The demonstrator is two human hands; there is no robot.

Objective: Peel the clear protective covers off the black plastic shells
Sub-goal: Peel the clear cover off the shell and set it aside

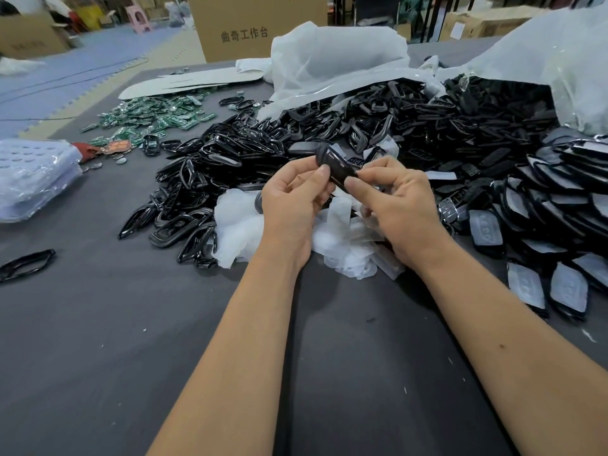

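Black shell pinched between left hand and right hand fingers.

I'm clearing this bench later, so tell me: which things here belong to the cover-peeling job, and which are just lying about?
Belongs to the job:
- black shell held by left hand and right hand
- covered shells waiting at right
- peeled covers under the hands

Lying about:
- green circuit boards
- black frames
- cardboard box
- bagged stack
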